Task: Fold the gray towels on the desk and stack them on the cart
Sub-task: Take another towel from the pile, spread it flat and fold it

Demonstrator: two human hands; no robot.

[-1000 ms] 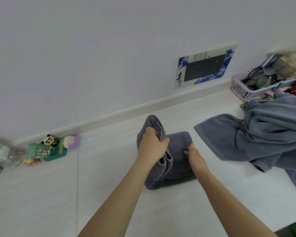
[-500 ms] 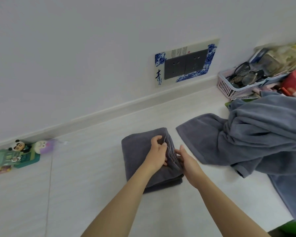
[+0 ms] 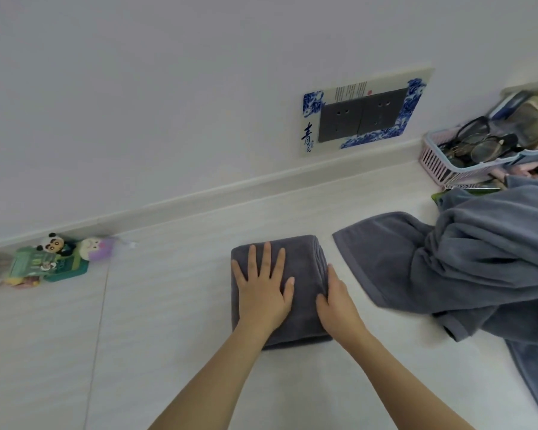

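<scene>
The folded gray towel (image 3: 295, 268) now lies as a compact square on the desk (image 3: 168, 336), its last fold closed, where 1 second ago the left hand (image 3: 263, 293) was lifting one half. That hand now presses flat on top, fingers spread wide, while the right hand (image 3: 336, 301) lies straight-fingered against the towel's right edge, no longer beside the lifted fold. The fold looks finished, so carrying it to the cart, out of view, seems next; the unfolded gray towels (image 3: 466, 262) wait just to the right.

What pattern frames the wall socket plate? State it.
Blue-and-white porcelain-style swirls around the gray socket plate, head view.
</scene>
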